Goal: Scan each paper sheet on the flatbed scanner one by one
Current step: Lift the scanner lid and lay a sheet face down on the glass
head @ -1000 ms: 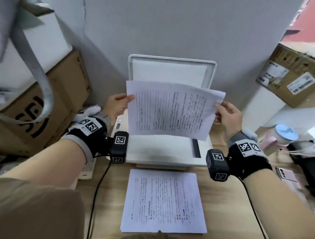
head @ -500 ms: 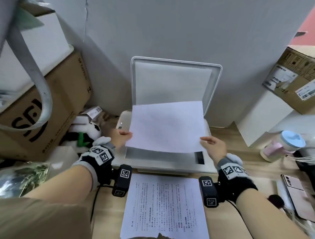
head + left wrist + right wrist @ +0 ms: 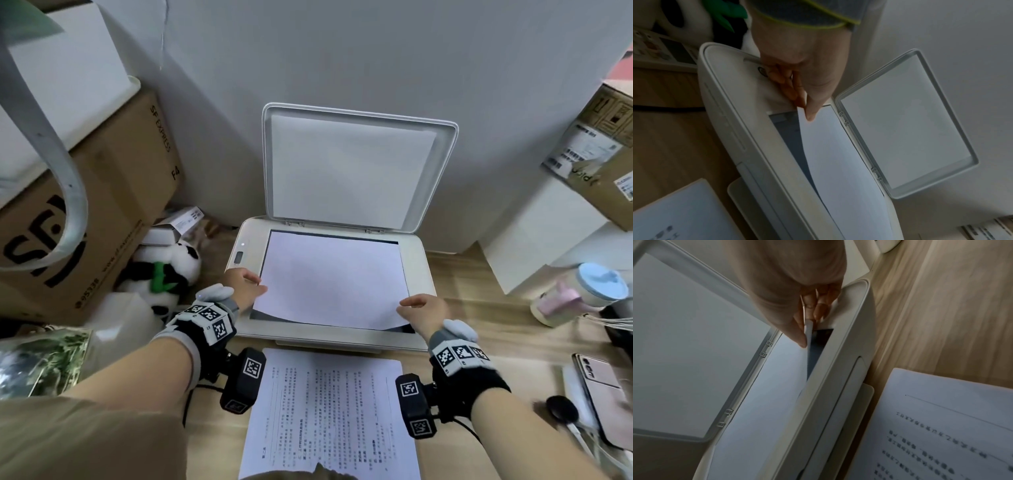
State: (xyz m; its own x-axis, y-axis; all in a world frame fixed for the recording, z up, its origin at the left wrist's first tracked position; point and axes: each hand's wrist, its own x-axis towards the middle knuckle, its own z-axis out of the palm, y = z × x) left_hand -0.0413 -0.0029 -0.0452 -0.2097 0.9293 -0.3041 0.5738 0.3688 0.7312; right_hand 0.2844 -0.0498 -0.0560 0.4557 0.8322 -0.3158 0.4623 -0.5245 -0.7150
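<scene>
We see a white sheet of paper [image 3: 332,279] lying blank side up over the glass of the flatbed scanner [image 3: 419,260], whose lid [image 3: 356,171] stands open and leans back against the grey wall. The far edge of the sheet rests near the lid hinges, while the near edge is lifted off the glass and bows in a shallow curve, so a dark strip of glass shows beneath it at the front. In the left wrist view the sheet's left edge rises clear of the glass; in the right wrist view its right corner is raised too.

Our left hand [image 3: 241,286] pinches the near left corner of the sheet, thumb on top and fingers [image 3: 789,84] curled underneath, with the wrist held low over the scanner's left margin beside the small control panel. Our right hand [image 3: 424,310] pinches the near right corner the same way, thumb pressing the upper face and fingers [image 3: 823,305] tucked below the edge. Both forearms reach forward from the bottom of the head view, each wearing a black wrist band with a camera block.

On the wooden desk [image 3: 462,274] just in front of the scanner lies a stack of printed pages [image 3: 330,418], text side up, between our two wrists.
</scene>
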